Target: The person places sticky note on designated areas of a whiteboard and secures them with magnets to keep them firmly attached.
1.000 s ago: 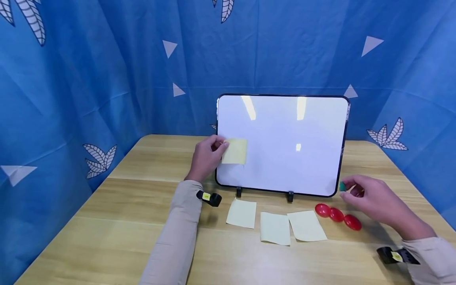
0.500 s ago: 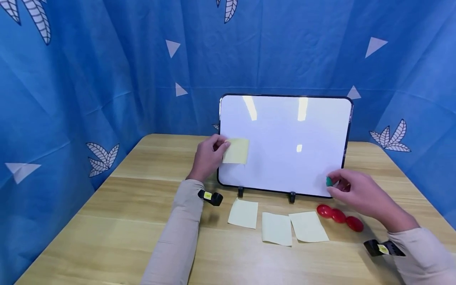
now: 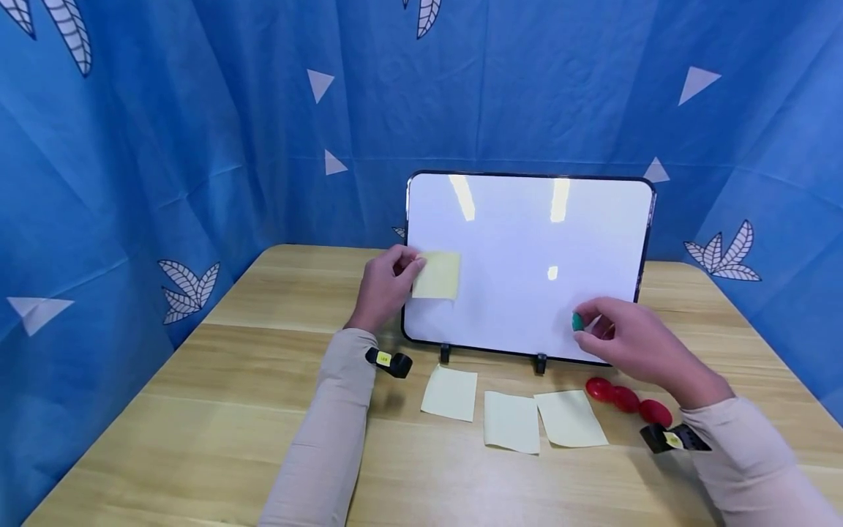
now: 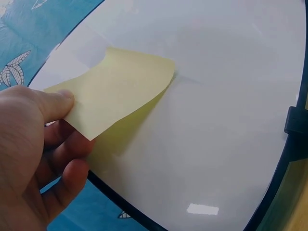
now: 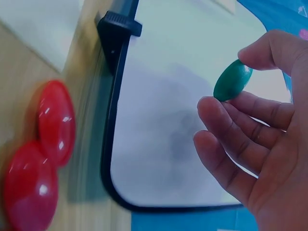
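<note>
One whiteboard (image 3: 507, 241), upright on black feet, right of centre in the head view. One yellow note (image 3: 441, 276), at the board's left side, its edge pinched by the left hand (image 3: 386, 285). One green oval (image 3: 577, 322), before the board's lower right, clamped between thumb and fingertips of the right hand (image 3: 626, 337). On the desk (image 3: 230, 417): three pale notes (image 3: 511, 422), bottom centre; three red ovals (image 3: 625, 399) in a row, lower right.

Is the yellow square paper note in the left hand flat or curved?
Curved. The left wrist view shows the yellow square paper note with bowed edges, one end pinched by the left hand.
</note>
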Demonstrator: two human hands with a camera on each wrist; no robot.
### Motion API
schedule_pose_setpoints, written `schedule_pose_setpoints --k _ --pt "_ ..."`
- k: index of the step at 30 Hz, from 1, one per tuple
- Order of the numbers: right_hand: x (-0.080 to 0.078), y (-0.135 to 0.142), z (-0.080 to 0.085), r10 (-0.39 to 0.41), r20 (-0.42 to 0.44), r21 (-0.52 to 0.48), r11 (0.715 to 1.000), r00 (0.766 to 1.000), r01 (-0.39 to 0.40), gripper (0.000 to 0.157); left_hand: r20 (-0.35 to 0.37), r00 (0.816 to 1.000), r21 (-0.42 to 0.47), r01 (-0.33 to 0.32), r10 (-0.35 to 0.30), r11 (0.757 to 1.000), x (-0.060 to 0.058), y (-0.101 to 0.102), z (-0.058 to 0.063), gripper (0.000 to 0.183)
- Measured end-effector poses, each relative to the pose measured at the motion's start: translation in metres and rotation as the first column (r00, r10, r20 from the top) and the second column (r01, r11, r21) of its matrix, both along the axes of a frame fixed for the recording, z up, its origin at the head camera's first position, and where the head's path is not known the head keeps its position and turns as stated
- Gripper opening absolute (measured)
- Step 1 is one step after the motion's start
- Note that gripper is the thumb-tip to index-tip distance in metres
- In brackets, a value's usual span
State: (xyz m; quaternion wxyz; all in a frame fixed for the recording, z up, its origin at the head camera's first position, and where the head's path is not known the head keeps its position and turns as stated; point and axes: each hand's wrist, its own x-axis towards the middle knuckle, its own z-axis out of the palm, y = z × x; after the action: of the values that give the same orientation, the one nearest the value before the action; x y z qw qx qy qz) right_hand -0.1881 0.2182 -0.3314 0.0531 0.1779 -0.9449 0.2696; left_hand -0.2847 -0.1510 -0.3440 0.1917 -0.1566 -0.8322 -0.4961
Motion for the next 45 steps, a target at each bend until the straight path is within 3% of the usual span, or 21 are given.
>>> schedule_pose_setpoints --k 10,30,45 --pt "-0.015 -0.031 0.009 0.075 -0.014 -0.023 0.997 0.997 -0.076 0.035 0.000 1.000 0.023 -0.018 0.018 1.000 0.001 0.002 0.002 0.019" --pt "-0.040 -0.091 0.026 0.075 -0.020 -0.123 0.989 0.997 -0.077 0.029 0.000 1.000 0.036 -0.012 0.012 0.999 0.000 0.003 0.002 0.017" --pt "-0.052 -0.130 0.036 0.059 -0.067 -0.168 0.983 0.996 -0.070 0.032 -0.053 0.998 0.002 -0.027 0.027 1.000 -0.003 0.004 -0.001 0.016"
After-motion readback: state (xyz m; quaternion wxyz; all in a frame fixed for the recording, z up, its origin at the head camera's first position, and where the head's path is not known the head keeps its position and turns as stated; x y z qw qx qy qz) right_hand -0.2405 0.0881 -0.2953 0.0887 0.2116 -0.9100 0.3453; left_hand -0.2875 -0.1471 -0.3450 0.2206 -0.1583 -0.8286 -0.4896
